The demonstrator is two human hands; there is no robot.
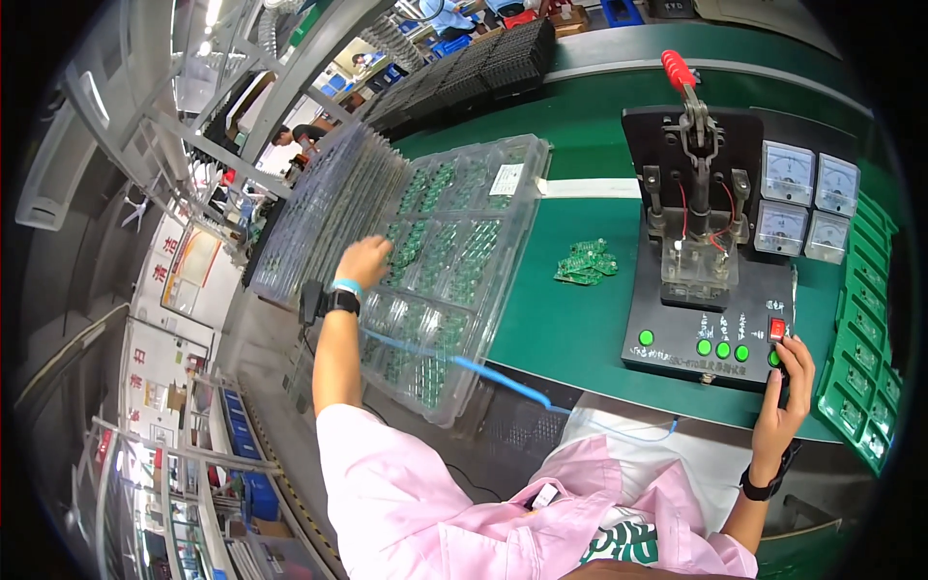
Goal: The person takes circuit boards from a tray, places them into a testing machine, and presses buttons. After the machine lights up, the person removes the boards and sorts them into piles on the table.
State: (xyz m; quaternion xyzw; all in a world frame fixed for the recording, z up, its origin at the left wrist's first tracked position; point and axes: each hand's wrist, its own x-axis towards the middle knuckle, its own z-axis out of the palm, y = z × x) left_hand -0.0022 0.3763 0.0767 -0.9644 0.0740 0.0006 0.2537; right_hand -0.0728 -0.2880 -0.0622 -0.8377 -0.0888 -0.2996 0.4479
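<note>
Left hand (365, 261): fingers are curling over the clear tray's left side; whether they are gripping a board, cannot tell, fingertips being partly hidden.
Right hand (791, 382): fingers are bending loosely, free of any visible object, fingertips lying at the black box's lower right corner, by a round green button (774, 358) and a glossy red rocker switch (777, 330).
Wrists: the left is wearing a pale blue band (348, 286) and a black watch (340, 303); a blue cord (503, 373) is trailing across the tray's near end toward the lap. The right is wearing a dark strap (770, 483).
Clear tray (515, 259): rigid see-through plastic, rounded corners, is holding many small green circuit boards (452, 253) in rectangular compartments.
Tray stack (329, 208): similar thin transparent sheets are standing in ridged layers beyond the left hand.
Loose boards (587, 263): a small overlapping heap is resting on the smooth green mat (541, 324), between tray and box.
Black box (667, 324): flat matte panel, is carrying a metal toggle clamp (698, 135) with a ribbed red handle (679, 70), a clear block (701, 271) and thin red wires.
Meters (788, 174): four squarish clear-faced dials are sitting at the box's right.
Green tray (839, 362): moulded, pocketed, is lying along the mat's right edge.
Dark racks (464, 77): finely slatted rows are lining the far side.
</note>
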